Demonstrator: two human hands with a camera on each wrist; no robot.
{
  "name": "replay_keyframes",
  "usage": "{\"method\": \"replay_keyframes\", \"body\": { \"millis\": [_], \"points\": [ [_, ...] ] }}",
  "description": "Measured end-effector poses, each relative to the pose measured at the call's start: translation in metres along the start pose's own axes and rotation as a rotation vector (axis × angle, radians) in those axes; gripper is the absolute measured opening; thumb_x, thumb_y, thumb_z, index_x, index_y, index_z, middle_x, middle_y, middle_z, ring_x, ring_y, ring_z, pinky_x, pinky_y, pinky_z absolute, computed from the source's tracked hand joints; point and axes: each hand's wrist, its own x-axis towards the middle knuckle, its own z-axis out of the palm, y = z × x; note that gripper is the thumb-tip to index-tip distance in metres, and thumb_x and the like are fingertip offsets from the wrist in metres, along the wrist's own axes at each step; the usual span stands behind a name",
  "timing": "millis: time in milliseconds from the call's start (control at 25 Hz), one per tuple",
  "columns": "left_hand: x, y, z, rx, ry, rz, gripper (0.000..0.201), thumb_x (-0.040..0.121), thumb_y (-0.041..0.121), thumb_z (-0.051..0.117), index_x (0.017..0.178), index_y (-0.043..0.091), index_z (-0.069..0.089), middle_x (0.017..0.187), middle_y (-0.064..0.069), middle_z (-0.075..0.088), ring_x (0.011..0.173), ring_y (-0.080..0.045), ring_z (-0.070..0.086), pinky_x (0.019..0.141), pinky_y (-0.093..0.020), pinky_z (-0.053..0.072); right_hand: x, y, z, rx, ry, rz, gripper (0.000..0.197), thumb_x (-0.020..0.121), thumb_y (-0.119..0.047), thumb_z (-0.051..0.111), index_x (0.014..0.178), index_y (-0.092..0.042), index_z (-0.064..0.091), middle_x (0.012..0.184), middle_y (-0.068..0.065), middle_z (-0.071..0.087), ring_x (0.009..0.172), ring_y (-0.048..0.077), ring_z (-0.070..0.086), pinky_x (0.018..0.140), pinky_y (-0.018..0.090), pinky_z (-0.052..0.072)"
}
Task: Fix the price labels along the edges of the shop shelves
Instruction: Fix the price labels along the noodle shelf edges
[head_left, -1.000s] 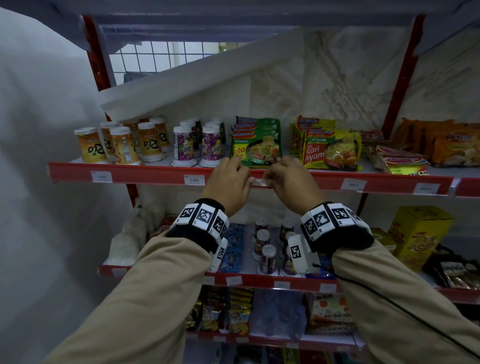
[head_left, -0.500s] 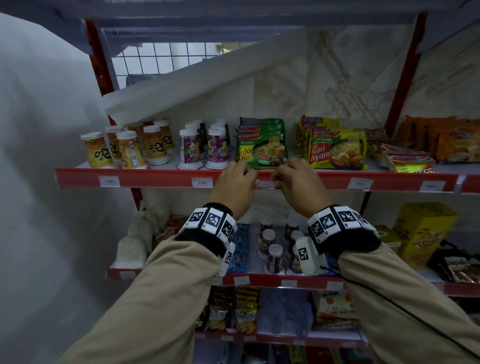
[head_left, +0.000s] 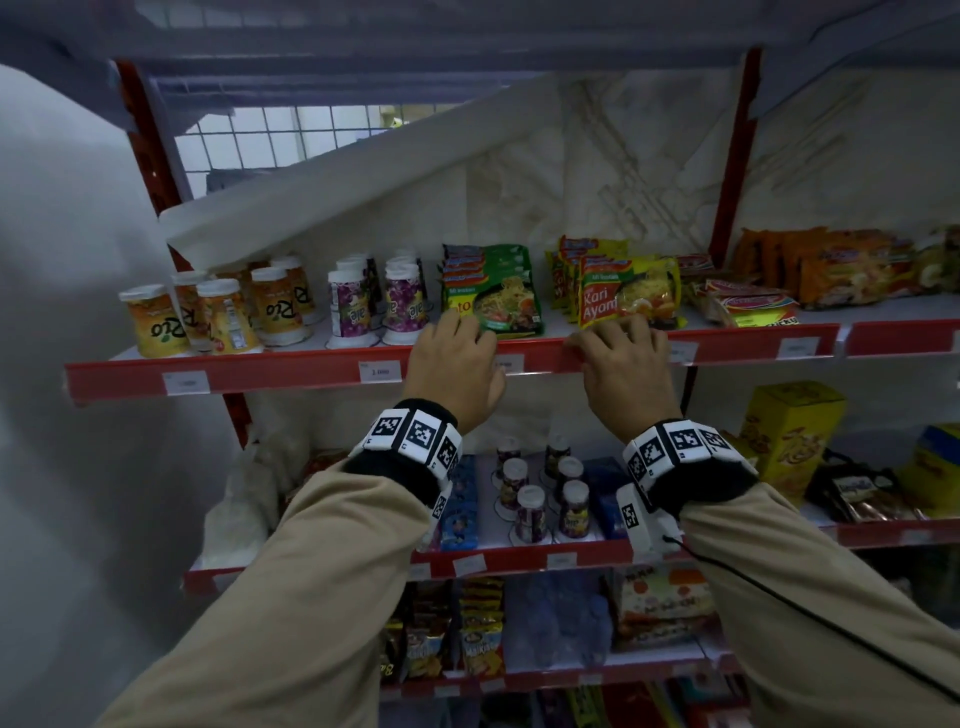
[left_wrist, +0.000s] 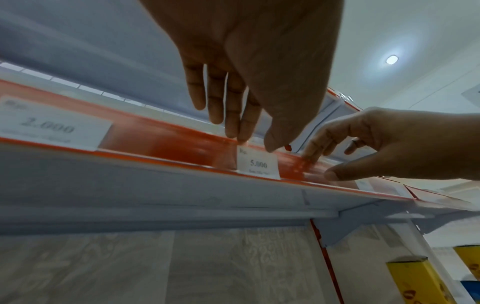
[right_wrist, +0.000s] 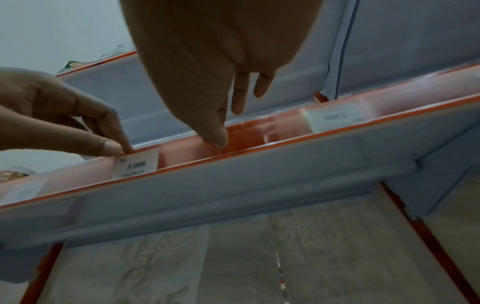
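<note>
A red shelf-edge strip runs across the upper shelf and holds white price labels. The label reading 5.000 sits upright in it between my hands. My left hand lies over the strip's top edge, thumb and forefinger pinching the label's upper left corner. My right hand grips the strip a little to the label's right, fingers over the top and thumb pressed on the red face.
More labels sit in the strip, one reading 2.000 to the left and another just right of my right hand. Drink cups and noodle packets stand close behind the edge. A lower shelf juts out below my wrists.
My hands were together on the label; now they are apart, the right one slid rightward along the strip. The label now shows between them. The camera has moved closer.
</note>
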Motion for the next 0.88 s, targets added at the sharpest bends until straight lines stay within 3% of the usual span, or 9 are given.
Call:
{"method": "replay_keyframes", "body": {
  "millis": [160,360,520,680,880],
  "points": [
    [0.019,0.033,-0.001,-0.023,0.03,0.041,0.037,0.085,0.043,0.051,0.107,0.014,0.057,0.109,-0.007,0.055,0.102,-0.026,0.047,0.083,-0.037,0.038,0.0,0.036,-0.013,-0.094,-0.035,0.092,0.024,0.081,-0.013,0.06,0.103,-0.024,0.062,0.111,0.0,0.062,0.11,0.032,0.046,0.089,0.044,0.026],
    [0.042,0.1,0.012,-0.094,-0.037,0.134,0.045,0.086,0.036,0.052,0.126,0.014,0.049,0.117,-0.006,0.05,0.107,-0.025,0.043,0.085,-0.035,0.036,0.002,0.075,-0.018,-0.093,-0.129,0.138,0.034,0.08,-0.022,0.062,0.112,-0.03,0.056,0.122,0.002,0.05,0.12,0.033,0.033,0.095,0.047,0.022],
    [0.052,0.135,0.02,-0.119,-0.07,0.121,0.052,0.082,0.032,0.055,0.129,0.011,0.048,0.124,-0.009,0.046,0.112,-0.028,0.043,0.088,-0.037,0.037,-0.003,0.096,-0.011,-0.017,-0.098,0.137,0.026,0.082,-0.023,0.058,0.108,-0.023,0.057,0.118,0.007,0.05,0.115,0.035,0.037,0.091,0.045,0.025],
    [0.048,0.148,0.028,-0.102,0.002,0.058,0.047,0.079,0.029,0.056,0.122,0.011,0.053,0.122,-0.009,0.051,0.11,-0.028,0.047,0.084,-0.036,0.04,-0.009,0.114,-0.002,0.131,-0.025,0.039,0.028,0.077,-0.016,0.063,0.104,-0.01,0.057,0.108,0.014,0.052,0.106,0.038,0.045,0.093,0.049,0.039],
    [0.052,0.156,0.032,-0.108,0.029,-0.025,0.051,0.076,0.033,0.058,0.122,0.011,0.05,0.118,-0.008,0.05,0.106,-0.027,0.046,0.082,-0.037,0.038,-0.009,0.125,0.003,0.247,0.068,-0.08,0.021,0.074,-0.007,0.067,0.093,-0.006,0.058,0.094,0.015,0.053,0.09,0.035,0.049,0.08,0.046,0.044]
  ]
}}
